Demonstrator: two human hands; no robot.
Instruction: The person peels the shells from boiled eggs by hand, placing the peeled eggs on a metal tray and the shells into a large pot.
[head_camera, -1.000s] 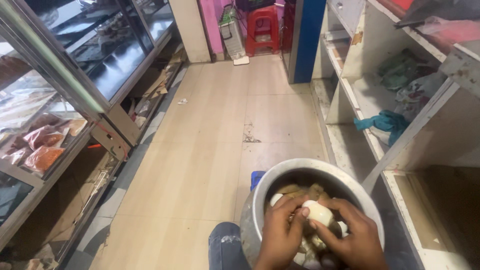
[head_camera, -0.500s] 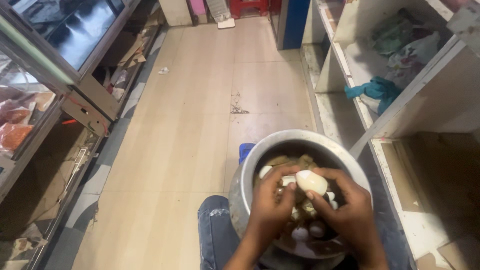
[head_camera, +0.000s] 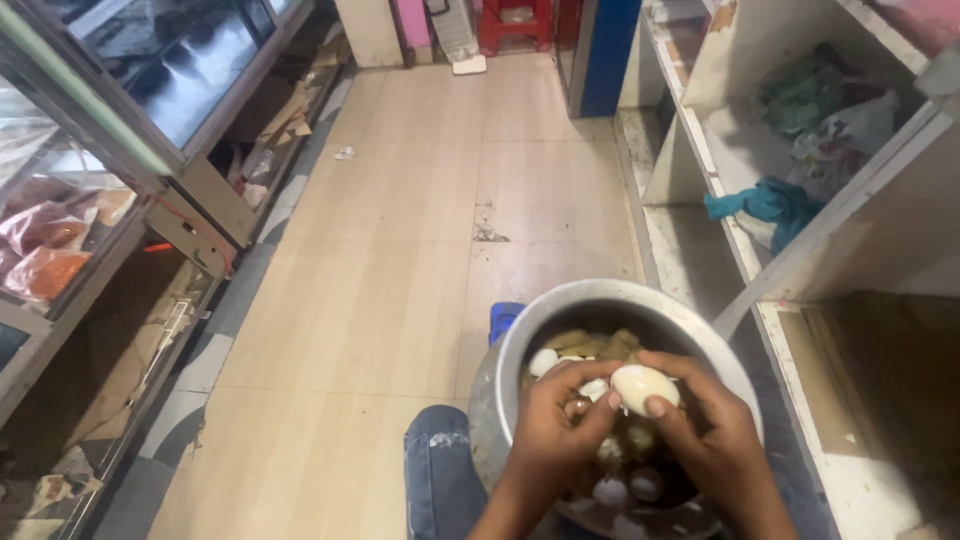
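You're mid-peel on a boiled egg, lower right of the frame, held right over the open metal pot that sits by your knee. Your right hand cups the egg from the right, thumb & forefinger pinching it on its near side; your left hand comes in from the left w/ fingers curled together, tips pressed on the egg's left edge where a pale bit of shell shows. The egg looks mostly white & smooth on top, so I'd judge the shell is largely off, tho the underside is hidden by your fingers. Inside the pot you've got more pale eggs at the left rim & brownish shell scraps toward the back; the lower contents are blurred, can't tell which are peeled. Next move prob calls for a light thumb push to lift the last shell w/o gouging the white, keeping it over the pot so bits drop in. Tiled floor fills mid frame, glass display case upper left, wooden shelves w/ a teal cloth upper right
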